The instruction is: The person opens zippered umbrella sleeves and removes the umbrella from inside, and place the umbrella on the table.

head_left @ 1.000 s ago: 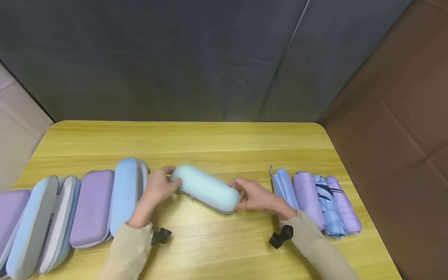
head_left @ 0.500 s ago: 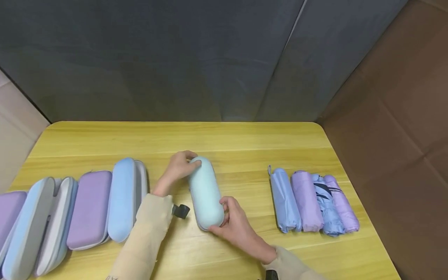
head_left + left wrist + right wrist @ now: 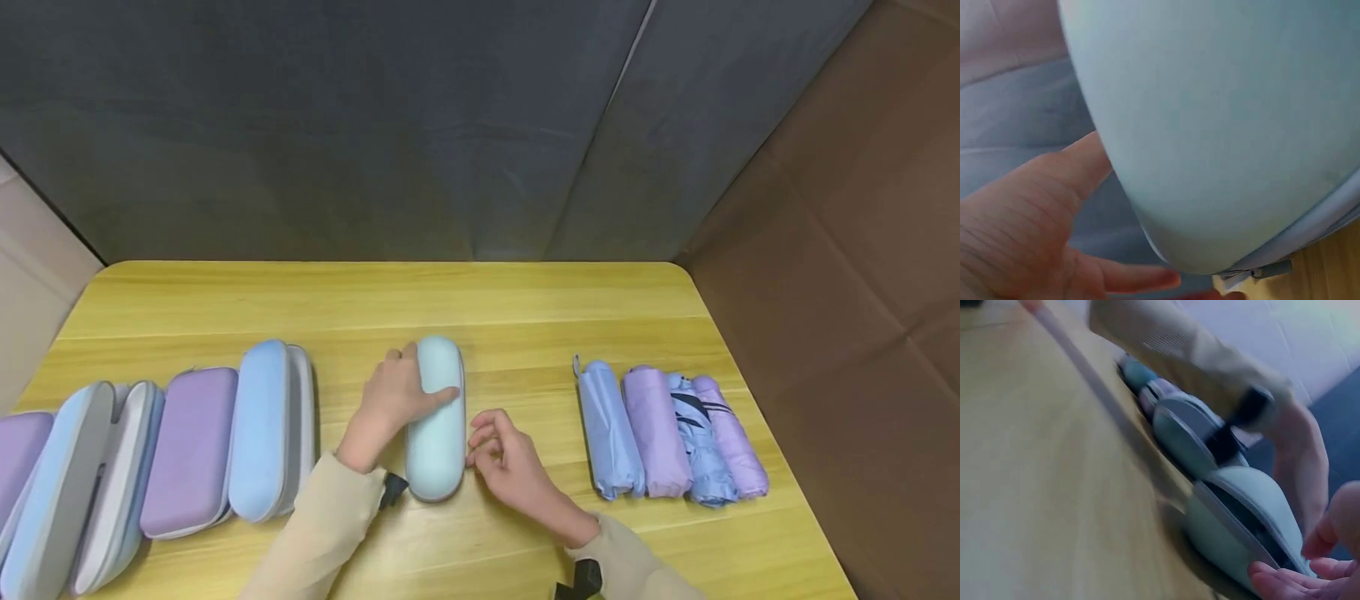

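A mint-green oblong zip case [image 3: 438,442] lies lengthwise on the table in the middle of the head view. My left hand [image 3: 392,392] grips it from the left, thumb across the top. In the left wrist view the case's smooth shell [image 3: 1210,125] fills most of the picture. My right hand [image 3: 513,467] is at the case's right side with loosely bent fingers near the seam. The right wrist view shows a dark gap along the case's side [image 3: 1235,531], with the right fingertips [image 3: 1272,578] at its edge. Whether they pinch a zip pull is unclear.
Left on the wooden table [image 3: 375,300] stand several zip cases, among them a purple one [image 3: 191,450] and a blue one [image 3: 258,433]. Several folded umbrellas lie in a row at the right, a blue one [image 3: 611,429] nearest. A dark cloth wall [image 3: 337,133] rises behind.
The case has turned from slanting sideways to lengthwise. My left thumb has shifted onto its top. My right hand has let go of the near end and moved to the right side.
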Action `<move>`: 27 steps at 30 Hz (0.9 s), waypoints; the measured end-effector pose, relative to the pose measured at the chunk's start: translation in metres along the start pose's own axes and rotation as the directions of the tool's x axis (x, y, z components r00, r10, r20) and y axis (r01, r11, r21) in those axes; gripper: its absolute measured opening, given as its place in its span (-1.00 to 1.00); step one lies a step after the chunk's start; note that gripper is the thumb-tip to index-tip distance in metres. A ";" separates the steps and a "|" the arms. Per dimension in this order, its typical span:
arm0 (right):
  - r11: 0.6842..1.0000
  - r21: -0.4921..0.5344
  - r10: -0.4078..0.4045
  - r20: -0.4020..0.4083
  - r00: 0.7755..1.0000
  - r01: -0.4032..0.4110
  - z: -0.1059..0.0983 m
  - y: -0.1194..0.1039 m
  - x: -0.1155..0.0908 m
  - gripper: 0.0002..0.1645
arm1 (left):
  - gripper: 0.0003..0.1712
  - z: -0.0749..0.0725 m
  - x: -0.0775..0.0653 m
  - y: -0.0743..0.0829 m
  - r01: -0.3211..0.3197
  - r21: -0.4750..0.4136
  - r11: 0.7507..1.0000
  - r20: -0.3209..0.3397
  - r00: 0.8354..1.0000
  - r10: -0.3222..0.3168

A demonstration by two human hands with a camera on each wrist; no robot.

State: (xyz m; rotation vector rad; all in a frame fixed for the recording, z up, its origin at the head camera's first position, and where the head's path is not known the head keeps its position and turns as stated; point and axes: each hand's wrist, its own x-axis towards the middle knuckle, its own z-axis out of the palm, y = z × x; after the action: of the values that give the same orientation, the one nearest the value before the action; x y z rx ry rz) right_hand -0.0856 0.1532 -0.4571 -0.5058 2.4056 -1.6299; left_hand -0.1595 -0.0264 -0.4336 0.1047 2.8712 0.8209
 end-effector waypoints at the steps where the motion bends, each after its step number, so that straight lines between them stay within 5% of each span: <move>1: 1.000 -0.008 -0.011 -0.013 1.000 0.011 -0.001 0.006 0.003 -0.62 | 0.11 0.002 -0.004 0.002 0.001 0.006 1.000 -0.024 1.000 0.000; 7: 0.996 -0.073 -0.063 -0.062 0.996 0.058 -0.006 0.023 0.021 -0.71 | 0.16 0.020 -0.024 0.011 -0.043 0.064 0.997 -0.221 0.974 0.056; 12: 0.982 -0.158 -0.117 -0.080 0.990 0.103 -0.008 0.027 0.029 -0.74 | 0.32 0.032 -0.033 0.016 -0.003 0.165 0.986 -0.173 0.984 0.032; 17: 0.981 -0.157 -0.132 -0.097 0.987 0.116 -0.008 0.028 0.035 -0.77 | 0.32 0.034 -0.037 0.016 0.030 0.155 0.987 -0.121 0.993 -0.011; 23: 0.977 -0.176 -0.140 -0.095 0.986 0.122 -0.005 0.020 0.046 -0.73 | 0.30 0.028 -0.041 0.005 0.054 -0.057 0.997 -0.049 0.997 -0.057; 27: 0.967 -0.216 -0.160 -0.090 0.983 0.138 -0.001 0.014 0.054 -0.67 | 0.00 0.017 -0.042 -0.009 0.044 -0.267 0.963 -0.005 0.999 -0.047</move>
State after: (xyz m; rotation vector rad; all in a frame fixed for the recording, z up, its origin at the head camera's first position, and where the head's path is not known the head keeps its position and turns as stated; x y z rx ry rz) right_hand -0.1377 0.1379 -0.4675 -0.6655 2.6963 -1.5018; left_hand -0.1151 -0.0294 -0.4473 0.0028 2.7297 1.1910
